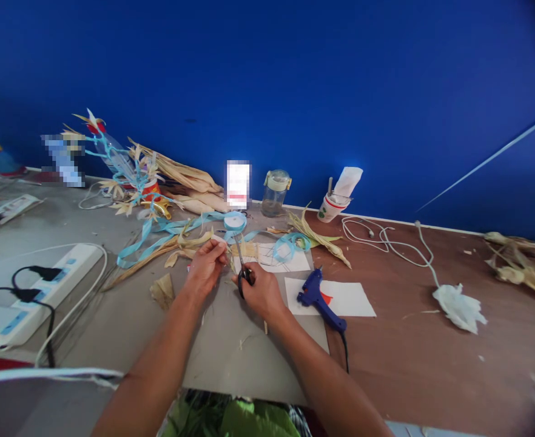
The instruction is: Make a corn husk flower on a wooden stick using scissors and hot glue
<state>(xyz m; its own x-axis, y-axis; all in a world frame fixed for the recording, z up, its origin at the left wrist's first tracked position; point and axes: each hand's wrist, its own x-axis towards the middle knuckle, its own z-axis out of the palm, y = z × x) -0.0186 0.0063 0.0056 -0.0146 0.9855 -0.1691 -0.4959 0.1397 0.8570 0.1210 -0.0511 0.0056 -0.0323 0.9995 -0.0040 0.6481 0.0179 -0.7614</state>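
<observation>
In the middle of the table my right hand [259, 291] is closed round the black handles of a pair of scissors [241, 258], whose blades point away from me. Just left of the blades, my left hand [207, 266] is closed in a pinch. A small pale piece [219, 241] shows at its fingertips; its kind is too small to tell. Beyond the hands lies a roll of light blue ribbon [235, 221]. White paper with straw-coloured strips [249, 250] is behind the scissors. A dry corn husk piece [162, 291] rests left of my left forearm.
A blue glue gun [317, 297] lies on white paper [358, 300] to the right. At left is a power strip [53, 297] with plugs and cables. Along the wall stand a glass jar [275, 193], a paper cup [332, 207], corn husks [176, 173] and a ribbon-wrapped branch [131, 176].
</observation>
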